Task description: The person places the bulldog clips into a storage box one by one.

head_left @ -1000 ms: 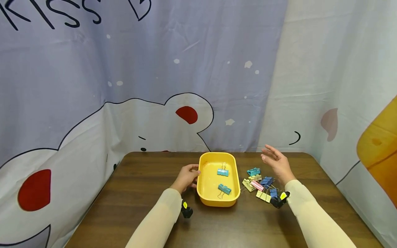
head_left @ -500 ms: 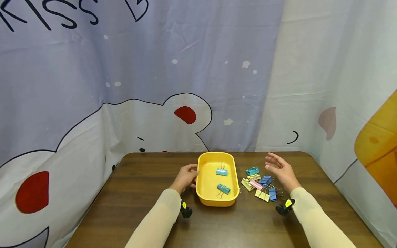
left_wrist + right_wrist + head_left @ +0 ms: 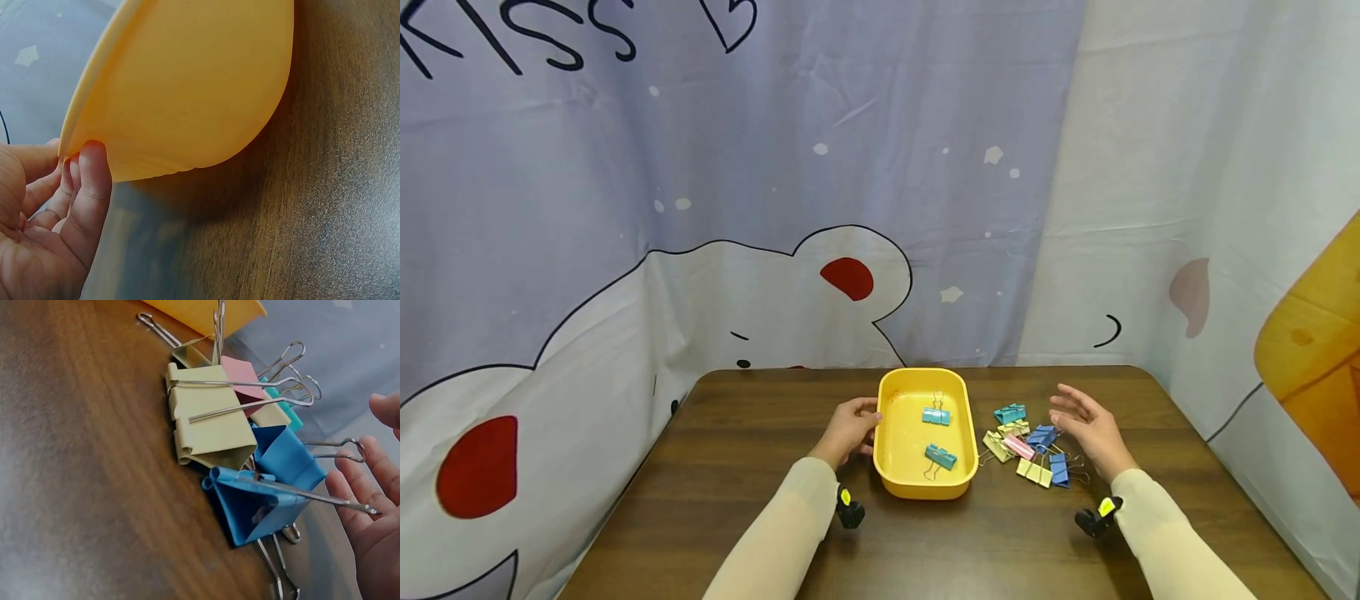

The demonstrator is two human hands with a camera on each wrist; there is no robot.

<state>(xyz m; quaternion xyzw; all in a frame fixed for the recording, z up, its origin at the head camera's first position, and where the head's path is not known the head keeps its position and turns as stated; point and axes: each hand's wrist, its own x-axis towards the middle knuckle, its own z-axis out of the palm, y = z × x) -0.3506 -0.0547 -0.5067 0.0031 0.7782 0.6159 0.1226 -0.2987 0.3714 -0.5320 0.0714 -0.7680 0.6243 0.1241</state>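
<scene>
In the head view my left hand (image 3: 847,433) grips the left rim of a yellow plastic tray (image 3: 904,450); the left wrist view shows its thumb and fingers on either side of the edge. Two teal binder clips, an upper one (image 3: 936,417) and a lower one (image 3: 941,456), lie inside the tray. To the right sits a pile of binder clips: pale yellow (image 3: 1034,473), pink (image 3: 1019,447), blue (image 3: 1059,471) and teal (image 3: 1011,413). Beside that pile is my right hand (image 3: 1093,433), fingers loosely bent and holding nothing. The right wrist view has its fingers near a blue clip's (image 3: 269,512) wire handles.
A brown wooden table (image 3: 760,500) bears everything. Behind it hangs a printed curtain (image 3: 850,125). Each wrist wears a black camera, the left one (image 3: 850,508) near the tray and the right one (image 3: 1097,518) in front of the clips.
My right hand has moved right and back toward me, from above the clip pile to its right side. The left hand and tray stay put.
</scene>
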